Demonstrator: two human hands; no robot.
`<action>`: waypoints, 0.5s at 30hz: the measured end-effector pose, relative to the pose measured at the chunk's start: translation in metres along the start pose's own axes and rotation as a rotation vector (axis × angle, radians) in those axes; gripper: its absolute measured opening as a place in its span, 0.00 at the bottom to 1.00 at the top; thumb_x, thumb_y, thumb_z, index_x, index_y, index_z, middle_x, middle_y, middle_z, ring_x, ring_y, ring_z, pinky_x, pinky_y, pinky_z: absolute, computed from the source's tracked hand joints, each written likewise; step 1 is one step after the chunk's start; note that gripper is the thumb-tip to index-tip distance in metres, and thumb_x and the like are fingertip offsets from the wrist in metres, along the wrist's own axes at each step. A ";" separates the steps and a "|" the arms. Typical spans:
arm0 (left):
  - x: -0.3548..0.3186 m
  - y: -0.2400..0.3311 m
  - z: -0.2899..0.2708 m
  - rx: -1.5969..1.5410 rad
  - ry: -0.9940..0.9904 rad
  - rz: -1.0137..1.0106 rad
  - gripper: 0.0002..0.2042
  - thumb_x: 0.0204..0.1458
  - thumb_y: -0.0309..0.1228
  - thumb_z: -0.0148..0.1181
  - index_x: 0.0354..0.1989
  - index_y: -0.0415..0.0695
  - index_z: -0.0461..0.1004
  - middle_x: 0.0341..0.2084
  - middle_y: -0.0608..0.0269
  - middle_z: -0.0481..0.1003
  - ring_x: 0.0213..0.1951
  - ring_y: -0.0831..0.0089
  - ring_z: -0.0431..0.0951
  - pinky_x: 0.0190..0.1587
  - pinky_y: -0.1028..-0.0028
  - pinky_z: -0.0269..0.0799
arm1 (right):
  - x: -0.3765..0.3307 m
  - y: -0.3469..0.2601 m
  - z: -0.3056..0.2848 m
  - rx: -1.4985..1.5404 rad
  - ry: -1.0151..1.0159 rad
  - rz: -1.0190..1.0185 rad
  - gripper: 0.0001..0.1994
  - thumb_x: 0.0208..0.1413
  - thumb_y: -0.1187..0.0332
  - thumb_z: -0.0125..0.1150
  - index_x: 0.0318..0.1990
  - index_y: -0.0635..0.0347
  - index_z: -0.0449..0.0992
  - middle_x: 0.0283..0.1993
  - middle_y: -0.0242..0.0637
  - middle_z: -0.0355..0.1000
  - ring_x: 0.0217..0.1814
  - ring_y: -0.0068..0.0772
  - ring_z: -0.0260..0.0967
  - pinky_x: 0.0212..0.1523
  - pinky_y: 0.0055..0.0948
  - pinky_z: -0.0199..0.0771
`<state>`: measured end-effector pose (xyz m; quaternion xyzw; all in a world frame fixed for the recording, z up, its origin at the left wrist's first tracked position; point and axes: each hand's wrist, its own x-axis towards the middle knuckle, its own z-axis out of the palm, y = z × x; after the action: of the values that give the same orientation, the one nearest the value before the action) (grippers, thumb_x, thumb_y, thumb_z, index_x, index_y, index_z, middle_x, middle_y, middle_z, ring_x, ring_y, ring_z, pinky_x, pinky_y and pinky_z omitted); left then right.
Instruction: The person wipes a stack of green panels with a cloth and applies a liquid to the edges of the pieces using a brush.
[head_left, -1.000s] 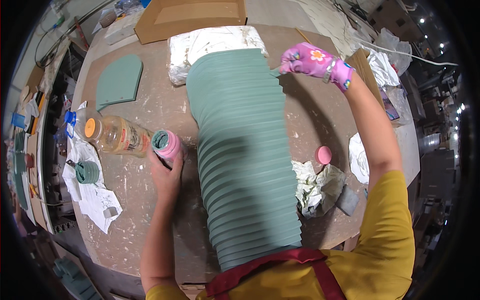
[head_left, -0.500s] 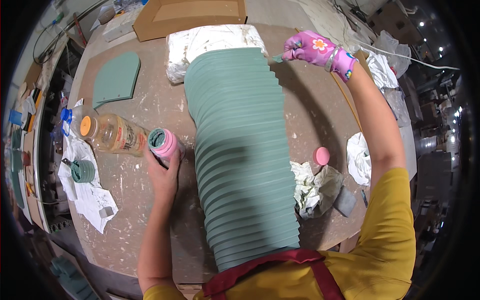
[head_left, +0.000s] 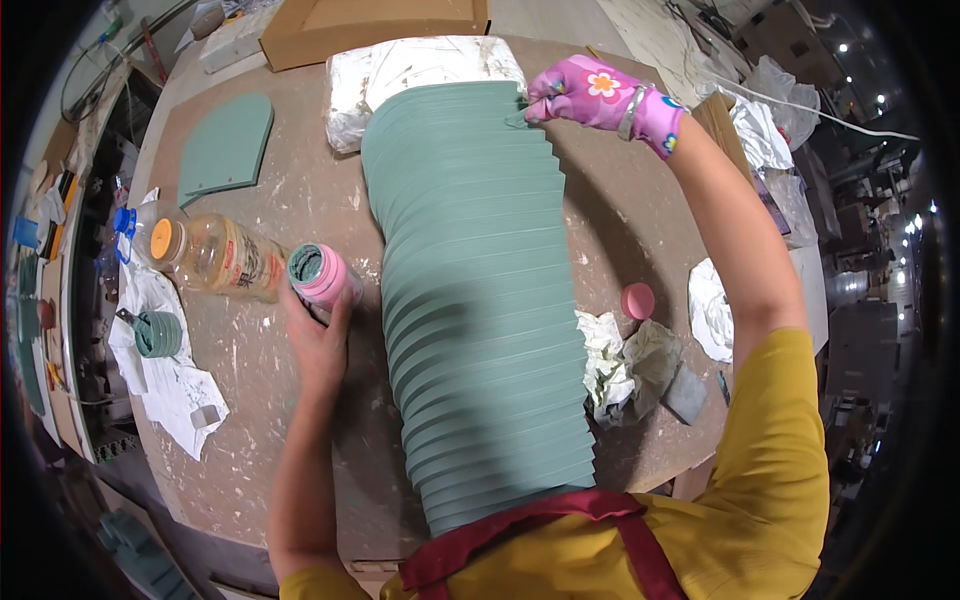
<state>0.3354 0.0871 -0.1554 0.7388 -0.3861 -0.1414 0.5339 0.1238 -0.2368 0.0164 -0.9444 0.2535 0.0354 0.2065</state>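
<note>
Pink jar (head_left: 331, 284) — left hand (head_left: 318, 345) grasping, best kept steady; green slats (head_left: 480, 280) — right hand (head_left: 578, 95) pinching thin piece (head_left: 517, 119), light touch advised.

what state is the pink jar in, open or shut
The pink jar is open: uncovered on top, with green showing inside, and a pink cap lies apart.

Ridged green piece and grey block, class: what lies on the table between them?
In the head view, crumpled paper lies between the ridged green piece and the grey block.
</note>
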 end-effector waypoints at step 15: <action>0.004 0.016 0.001 -0.107 -0.068 -0.010 0.26 0.51 0.30 0.64 0.56 0.36 0.60 0.46 0.52 0.73 0.48 0.67 0.74 0.52 0.69 0.67 | -0.023 -0.041 0.023 0.264 0.091 -0.250 0.15 0.56 0.59 0.61 0.32 0.64 0.72 0.22 0.35 0.68 0.25 0.26 0.63 0.30 0.29 0.65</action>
<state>0.3304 0.0810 -0.1404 0.7058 -0.3922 -0.1896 0.5587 0.1254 -0.1846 0.0146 -0.9338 0.1459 -0.0671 0.3197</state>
